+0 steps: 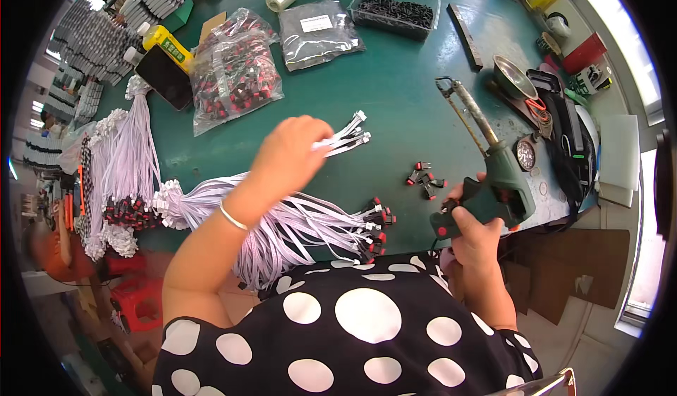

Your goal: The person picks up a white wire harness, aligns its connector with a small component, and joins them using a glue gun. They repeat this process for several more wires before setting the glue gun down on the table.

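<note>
My left hand [293,150] is closed around a small bunch of white cables [343,141] whose white plug ends stick out to the right. Below that forearm lies a large bundle of white flat cables [278,234], with small black-and-red switches [377,227] at its right end. My right hand [474,230] grips the handle of a dark green soldering gun [509,188]. Its long metal barrel points up and away to the far left, clear of the cables. Several loose black-and-red switches [426,179] lie on the green table between my two hands.
A plastic bag of red-and-black parts [236,78], a grey bag [317,35] and a clear tub of black pieces [395,11] stand at the back. More cable bundles [134,149] hang at the left edge. A metal bowl [515,77] and small tin [525,155] sit right.
</note>
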The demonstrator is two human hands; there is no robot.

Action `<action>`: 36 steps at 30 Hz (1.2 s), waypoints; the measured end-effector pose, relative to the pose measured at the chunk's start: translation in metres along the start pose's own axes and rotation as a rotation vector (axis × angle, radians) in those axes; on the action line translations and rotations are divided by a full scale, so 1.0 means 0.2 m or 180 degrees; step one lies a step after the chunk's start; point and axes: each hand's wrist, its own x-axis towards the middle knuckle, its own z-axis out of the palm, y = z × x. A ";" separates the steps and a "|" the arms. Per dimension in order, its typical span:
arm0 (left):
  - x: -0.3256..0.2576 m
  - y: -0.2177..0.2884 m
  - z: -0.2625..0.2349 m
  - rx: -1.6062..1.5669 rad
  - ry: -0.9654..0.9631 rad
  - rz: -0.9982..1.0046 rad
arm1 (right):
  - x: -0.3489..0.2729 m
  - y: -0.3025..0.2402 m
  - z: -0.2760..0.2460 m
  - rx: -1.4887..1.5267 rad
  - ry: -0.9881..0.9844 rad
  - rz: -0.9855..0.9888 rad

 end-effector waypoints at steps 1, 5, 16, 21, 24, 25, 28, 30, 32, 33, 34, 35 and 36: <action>0.00 -0.07 0.00 0.0037 -0.0218 -0.0363 | 0.00 -0.01 -0.01 0.0006 0.0077 0.0006; 0.02 -0.17 0.02 -0.0165 -0.0905 -0.0833 | 0.01 -0.01 -0.03 0.0096 0.0036 0.0174; 0.03 -0.16 0.01 -0.0489 -0.0794 -0.1083 | 0.04 0.04 -0.01 -0.0097 0.0018 0.0049; 0.04 -0.15 0.00 -0.0350 -0.0931 -0.1030 | 0.05 0.07 -0.02 -0.0115 0.0056 0.0103; 0.04 -0.14 0.00 -0.0167 -0.0849 -0.0859 | 0.05 0.08 -0.02 -0.0105 0.0072 0.0148; 0.04 -0.15 0.01 -0.0290 -0.0835 -0.0937 | 0.06 0.08 -0.02 -0.0123 0.0077 0.0170; 0.04 -0.16 0.03 -0.0530 -0.0745 -0.1019 | 0.06 0.08 -0.03 -0.0172 0.0065 0.0204; 0.05 -0.17 0.03 -0.0647 -0.0670 -0.1021 | 0.06 0.08 -0.03 -0.0204 0.0051 0.0216; 0.05 -0.17 0.02 -0.1194 -0.0910 -0.1456 | 0.06 0.09 -0.03 -0.0137 0.0088 0.0228; 0.06 -0.17 0.02 -0.1192 -0.0910 -0.1458 | 0.06 0.09 -0.03 -0.0135 0.0086 0.0229; 0.06 -0.18 0.03 -0.1311 -0.0988 -0.1426 | 0.06 0.09 -0.03 -0.0113 0.0096 0.0222; 0.06 -0.18 0.04 -0.1430 -0.1066 -0.1394 | 0.06 0.09 -0.03 -0.0092 0.0105 0.0214; 0.08 -0.18 0.04 -0.1430 -0.1066 -0.1394 | 0.07 0.09 -0.03 -0.0093 0.0106 0.0214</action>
